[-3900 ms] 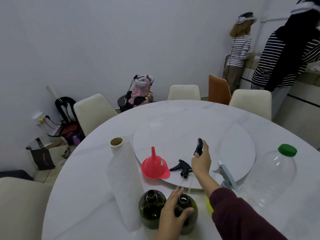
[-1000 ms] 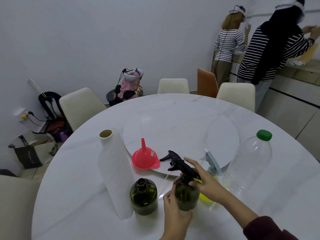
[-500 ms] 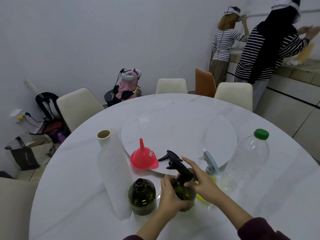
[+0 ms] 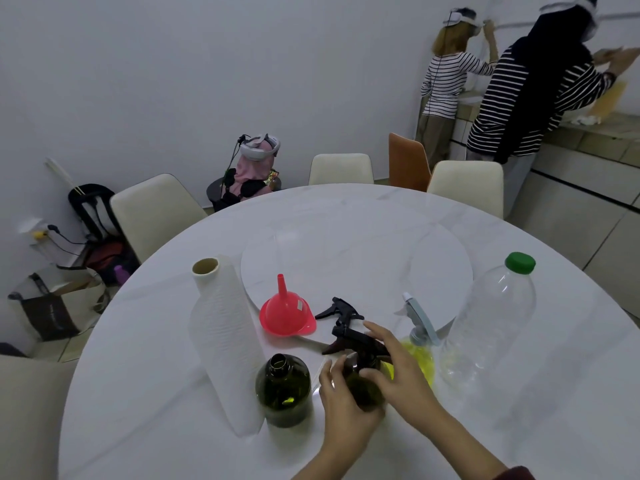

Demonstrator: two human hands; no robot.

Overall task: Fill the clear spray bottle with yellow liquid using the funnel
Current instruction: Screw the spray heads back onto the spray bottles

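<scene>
From the head camera, both hands meet over a dark green bottle (image 4: 363,386) at the near edge of the round white table (image 4: 346,209). The left hand (image 4: 343,407) wraps its fingers round the bottle's belly and holds it upright. The right hand (image 4: 398,372) grips the black spray head (image 4: 353,341) sitting on that bottle's neck, fingers curled over the top, trigger pointing left.

Just left of the left hand stands a second dark green bottle (image 4: 283,393), its mouth open. Left of that, a paper towel roll (image 4: 225,341) stands on end. Beyond the hands, a red funnel (image 4: 286,311) rests mouth-down with its spout up, on the edge of the turntable (image 4: 381,258). Between the funnel and the right hand lies another black spray head (image 4: 337,310).

Right behind the right hand is the clear spray bottle (image 4: 420,355), grey-blue head on, yellow liquid showing in its lower part. Further right stands a large clear plastic bottle (image 4: 491,320) with a green cap (image 4: 520,262).

Across the room, two people in striped tops (image 4: 446,81) stand at a counter with their backs to the table.
</scene>
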